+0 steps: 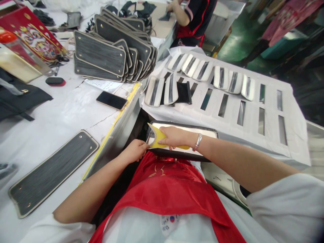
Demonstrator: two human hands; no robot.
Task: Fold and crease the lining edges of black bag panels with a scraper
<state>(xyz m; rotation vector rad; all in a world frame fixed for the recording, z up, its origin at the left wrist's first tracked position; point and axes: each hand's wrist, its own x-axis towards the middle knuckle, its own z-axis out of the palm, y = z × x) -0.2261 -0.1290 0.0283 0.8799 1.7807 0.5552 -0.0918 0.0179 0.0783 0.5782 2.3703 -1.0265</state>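
Observation:
In front of my apron lies a long panel (202, 131) with a white face and a dark border. My right hand (174, 136), wearing a metal bracelet, is closed on a yellow strip (160, 136) over the panel. The strip's left end curls up and shows a pale underside. My left hand (135, 150) is closed at the panel's left end, fingers pinched together. A thin metallic thing (149, 136) shows just above its fingertips; its kind is unclear, and what the fingers hold is partly hidden.
Dark panels with light edging are stacked (101, 50) on the left table, with a phone (111, 100) nearby. A single dark panel (54, 172) lies closer. White curved pieces (202, 70) rest on a slotted white board (270, 98). Another person (192, 20) works at the back.

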